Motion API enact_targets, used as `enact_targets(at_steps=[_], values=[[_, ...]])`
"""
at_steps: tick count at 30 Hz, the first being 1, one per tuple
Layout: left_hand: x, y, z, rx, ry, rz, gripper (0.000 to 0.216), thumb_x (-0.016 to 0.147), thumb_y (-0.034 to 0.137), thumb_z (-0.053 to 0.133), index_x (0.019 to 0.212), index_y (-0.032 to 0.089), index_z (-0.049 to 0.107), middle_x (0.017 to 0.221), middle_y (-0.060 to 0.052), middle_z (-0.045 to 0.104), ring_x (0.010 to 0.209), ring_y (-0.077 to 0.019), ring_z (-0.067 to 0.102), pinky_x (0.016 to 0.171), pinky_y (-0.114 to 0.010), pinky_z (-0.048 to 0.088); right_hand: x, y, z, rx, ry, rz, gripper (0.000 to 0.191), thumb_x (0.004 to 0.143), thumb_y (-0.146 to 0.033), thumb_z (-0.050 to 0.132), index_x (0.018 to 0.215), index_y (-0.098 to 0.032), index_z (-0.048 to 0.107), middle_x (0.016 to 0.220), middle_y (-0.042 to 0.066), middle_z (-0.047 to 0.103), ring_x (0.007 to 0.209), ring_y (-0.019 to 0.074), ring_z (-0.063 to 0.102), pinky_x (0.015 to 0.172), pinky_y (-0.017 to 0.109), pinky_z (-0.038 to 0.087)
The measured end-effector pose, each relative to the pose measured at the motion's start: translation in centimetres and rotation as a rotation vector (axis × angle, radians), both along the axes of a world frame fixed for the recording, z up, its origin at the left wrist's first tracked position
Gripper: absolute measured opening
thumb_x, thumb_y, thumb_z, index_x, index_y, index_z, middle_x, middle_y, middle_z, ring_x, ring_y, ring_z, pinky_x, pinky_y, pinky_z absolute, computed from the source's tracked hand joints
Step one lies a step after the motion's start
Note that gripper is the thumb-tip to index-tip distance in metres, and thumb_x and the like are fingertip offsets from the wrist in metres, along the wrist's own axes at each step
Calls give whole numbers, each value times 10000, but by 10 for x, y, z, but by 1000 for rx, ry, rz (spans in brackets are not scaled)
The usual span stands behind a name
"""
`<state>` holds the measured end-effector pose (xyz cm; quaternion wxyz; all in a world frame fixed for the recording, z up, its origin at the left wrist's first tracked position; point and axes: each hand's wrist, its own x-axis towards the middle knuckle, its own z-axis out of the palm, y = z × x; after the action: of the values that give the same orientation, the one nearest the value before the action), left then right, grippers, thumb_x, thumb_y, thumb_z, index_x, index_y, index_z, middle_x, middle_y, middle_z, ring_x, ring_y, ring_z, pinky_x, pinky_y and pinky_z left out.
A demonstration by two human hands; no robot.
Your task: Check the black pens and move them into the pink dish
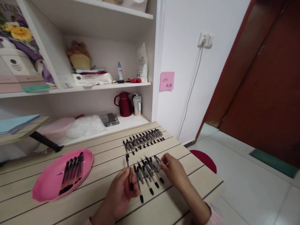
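My left hand [122, 192] is closed around a black-capped pen [127, 161], which points away from me. To its right lies a loose row of clear-barrelled pens with black caps [148, 175], some overlapping loose clear and dark pen parts. My right hand [175, 170] has its thumb and fingers pinched at the right end of this row, on a pen [157, 160] partly hidden by the fingertips. Farther back, a neat slanting row of several similar pens [142, 139] lies on the striped wooden table [105, 175].
A pink scalloped plate [43, 178] with several dark pens [71, 173] sits at the left. Behind the table stand white shelves [105, 89] with a red jug [124, 104], a cup [137, 104] and a plastic bag [86, 126]. A red round stool [205, 159] is beyond the right edge.
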<state>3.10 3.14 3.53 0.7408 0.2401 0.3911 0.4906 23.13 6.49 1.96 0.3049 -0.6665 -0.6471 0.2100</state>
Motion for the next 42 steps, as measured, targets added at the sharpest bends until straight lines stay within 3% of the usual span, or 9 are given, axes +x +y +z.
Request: enact_targets(at_steps=[4,8,12,16,20,24,32,42], values=[[-4,-1,-7,-57,-69,-60,154,782,310,534,815,161,515,553,59,459,337,-8,318,312,-120,123,11,20,-14,-41,-215,-55,207,683,-199,587,868,-189,493,760,34,612,695,165,544,586,238,292],[0,-3,-15,53,49,-93,205,792,365,509,831,163,514,562,55,469,317,-2,272,317,-146,87,6,23,-29,-75,-256,-38,213,683,-110,552,868,-179,474,763,36,604,702,154,532,594,235,280],[2,-6,-16,182,189,-138,253,796,421,475,834,171,499,539,62,465,312,-8,229,324,-164,62,20,22,-27,-98,-133,-42,205,663,-69,522,838,-176,515,698,17,587,648,138,509,580,230,289],[5,-9,-17,269,386,-199,287,785,450,467,824,166,492,489,71,453,311,-16,203,330,-178,67,25,23,-7,-3,354,-6,126,687,-182,561,808,-162,587,617,0,562,576,131,486,553,243,330],[8,-8,-24,300,485,-237,310,767,471,467,817,166,492,439,85,430,311,-23,176,341,-189,78,0,26,13,-17,976,88,239,610,-303,689,791,-153,641,656,13,614,483,88,444,452,219,296],[8,-5,-29,306,510,-270,324,751,480,469,808,164,507,391,95,408,292,-30,180,347,-200,91,-26,28,16,-96,1230,163,280,568,-321,741,770,-148,653,714,41,668,416,37,397,387,178,228],[6,-2,-34,349,524,-244,286,775,446,449,790,166,504,398,96,401,304,-38,188,359,-205,103,-29,27,9,-137,1251,237,248,581,-314,746,742,-146,662,687,37,675,396,15,375,370,150,234],[4,-1,-41,364,526,-247,289,783,447,459,838,168,512,407,92,386,348,-56,200,386,-204,116,-29,22,6,-221,1110,325,265,584,-364,744,712,-150,654,583,-17,591,435,37,399,410,158,283]])
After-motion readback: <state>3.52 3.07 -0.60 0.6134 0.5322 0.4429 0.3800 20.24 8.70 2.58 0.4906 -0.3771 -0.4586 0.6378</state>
